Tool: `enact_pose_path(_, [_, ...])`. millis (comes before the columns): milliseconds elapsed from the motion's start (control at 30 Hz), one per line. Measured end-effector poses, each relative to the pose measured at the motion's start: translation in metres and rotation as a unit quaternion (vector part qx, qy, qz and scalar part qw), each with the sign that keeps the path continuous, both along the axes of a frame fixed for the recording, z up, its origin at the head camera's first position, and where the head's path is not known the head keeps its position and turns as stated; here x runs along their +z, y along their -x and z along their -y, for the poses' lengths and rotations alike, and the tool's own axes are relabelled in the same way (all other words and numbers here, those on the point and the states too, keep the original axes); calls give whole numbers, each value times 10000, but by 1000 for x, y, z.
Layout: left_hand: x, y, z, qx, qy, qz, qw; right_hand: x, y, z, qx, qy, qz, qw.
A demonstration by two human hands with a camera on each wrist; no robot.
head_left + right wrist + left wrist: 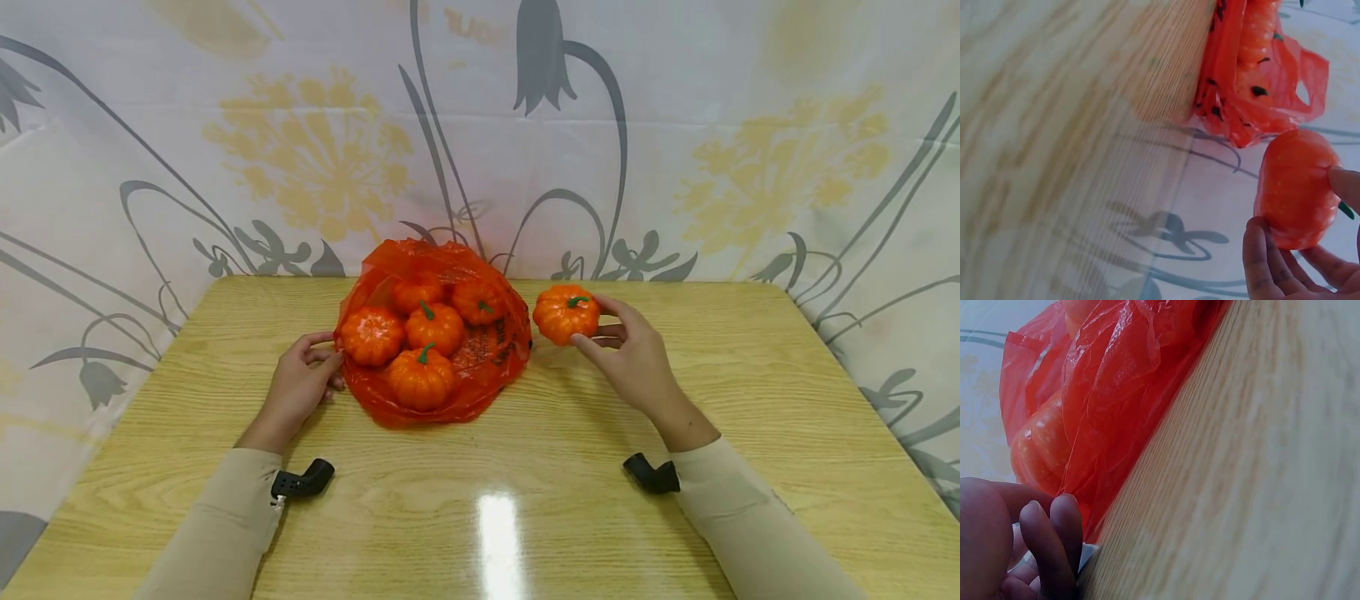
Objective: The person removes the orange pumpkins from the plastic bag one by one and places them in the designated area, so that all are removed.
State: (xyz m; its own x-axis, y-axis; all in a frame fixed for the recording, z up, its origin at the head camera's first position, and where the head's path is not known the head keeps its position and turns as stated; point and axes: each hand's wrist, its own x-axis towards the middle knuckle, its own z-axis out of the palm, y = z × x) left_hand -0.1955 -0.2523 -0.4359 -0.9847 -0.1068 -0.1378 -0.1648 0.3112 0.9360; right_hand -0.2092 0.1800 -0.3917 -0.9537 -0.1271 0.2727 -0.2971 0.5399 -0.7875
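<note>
Two bare hands at work with miniature pumpkins and a red plastic bag [480,390] on a wood-grained desk [405,500]. The right hand [633,354] holds one orange pumpkin [566,315] between thumb and fingers, just beside the bag's right edge. The fingers of the left hand [300,379] pinch the bag's film at its left edge. Five similar pumpkins [421,379] lie within the bag, whose mouth gapes upward.

Likely faults: the right-hand grip appears to bear on a smooth, rounded surface, so the pumpkin could slip from the fingers and roll across the desk. The right rim has no hand upon it; being limp, it could fold inward or snag on a passing pumpkin. A hard pull from the left hand might tear the film or tip the clustered pumpkins outward.

Materials: the bag is thin, translucent and crinkled, bearing black print [491,343] on its right side. The pumpkins are squat, ribbed and glossy, apparently moulded; several show a green stem [577,301]. The desk's polished top returns a bright reflection.
</note>
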Motion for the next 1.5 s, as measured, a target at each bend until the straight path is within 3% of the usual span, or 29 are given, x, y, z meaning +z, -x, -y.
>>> enact_pose_path(433, [0,-2,0,9,29,21,10000,-3,6,-13,-50,-209,833,9963])
enact_pose_path(867, [-1,-2,0,12,-7,73,10000,-8,11,-20,-26,-472,1577,9864])
enact_pose_path(1500, [-1,1,-1,68,10,-14,10000,-10,12,-24,66,-1015,1644,9811])
